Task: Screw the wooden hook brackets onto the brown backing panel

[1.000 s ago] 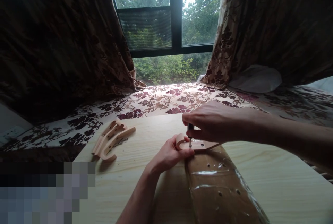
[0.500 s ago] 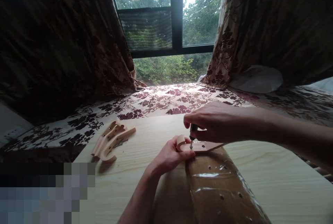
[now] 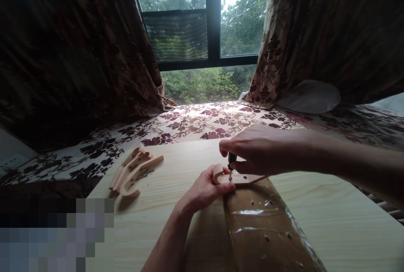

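Toward the left of the pale wooden tabletop (image 3: 331,209), several loose wooden hooks (image 3: 141,169) lie bunched together, with a few dark screws (image 3: 147,173) just beside them. Further right, the left hand (image 3: 203,185) pinches the curled end of another hook (image 3: 237,179), thumb on the near side. That hook lies on its side across the far end of a brown, tape-covered package (image 3: 259,223), a second, dark hole showing further along its shank. Above it stands a nearly upright screwdriver (image 3: 232,159), its tip at the hole nearest the curl. Coming in from the right, the right hand (image 3: 257,148) has its fingers closed round the handle.
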A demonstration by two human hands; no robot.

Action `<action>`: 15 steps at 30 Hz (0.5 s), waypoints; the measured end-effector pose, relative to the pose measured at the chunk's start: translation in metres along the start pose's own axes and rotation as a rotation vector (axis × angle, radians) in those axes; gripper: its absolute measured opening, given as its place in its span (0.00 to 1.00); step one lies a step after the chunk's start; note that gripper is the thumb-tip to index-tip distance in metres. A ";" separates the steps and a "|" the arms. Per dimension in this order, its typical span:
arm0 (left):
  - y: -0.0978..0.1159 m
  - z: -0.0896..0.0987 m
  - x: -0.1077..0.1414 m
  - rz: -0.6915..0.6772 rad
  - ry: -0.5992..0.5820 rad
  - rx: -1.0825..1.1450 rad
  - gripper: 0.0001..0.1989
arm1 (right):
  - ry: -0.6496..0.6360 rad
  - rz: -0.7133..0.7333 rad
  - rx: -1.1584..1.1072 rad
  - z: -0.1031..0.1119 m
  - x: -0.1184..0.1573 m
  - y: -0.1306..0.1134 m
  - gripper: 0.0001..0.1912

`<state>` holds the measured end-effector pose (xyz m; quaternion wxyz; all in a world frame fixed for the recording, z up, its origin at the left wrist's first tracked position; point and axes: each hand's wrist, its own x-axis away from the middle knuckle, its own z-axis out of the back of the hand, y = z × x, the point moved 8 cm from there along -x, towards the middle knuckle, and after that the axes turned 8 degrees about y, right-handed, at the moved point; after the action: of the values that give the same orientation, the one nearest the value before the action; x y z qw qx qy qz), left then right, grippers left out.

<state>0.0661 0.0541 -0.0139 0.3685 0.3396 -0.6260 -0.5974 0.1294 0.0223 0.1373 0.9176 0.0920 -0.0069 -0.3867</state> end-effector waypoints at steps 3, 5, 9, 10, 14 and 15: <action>0.000 0.000 -0.001 0.000 0.000 0.001 0.23 | -0.042 0.031 -0.017 0.001 0.001 -0.005 0.07; 0.000 0.000 -0.001 -0.004 0.001 0.004 0.22 | -0.056 0.018 -0.016 -0.002 0.000 -0.007 0.07; 0.000 0.000 -0.001 -0.009 0.004 0.008 0.20 | 0.017 -0.082 0.018 -0.006 -0.004 0.000 0.09; 0.000 0.000 -0.001 -0.007 0.002 0.009 0.20 | 0.036 -0.106 0.031 -0.006 -0.005 0.002 0.10; -0.003 0.001 -0.001 -0.005 0.005 0.006 0.19 | 0.053 -0.076 0.019 -0.003 -0.005 0.006 0.12; -0.003 0.002 -0.001 -0.006 0.010 0.002 0.18 | 0.051 -0.034 -0.005 -0.002 -0.005 0.004 0.11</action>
<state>0.0649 0.0559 -0.0170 0.3693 0.3450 -0.6238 -0.5962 0.1286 0.0286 0.1361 0.9109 0.0998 0.0190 -0.3999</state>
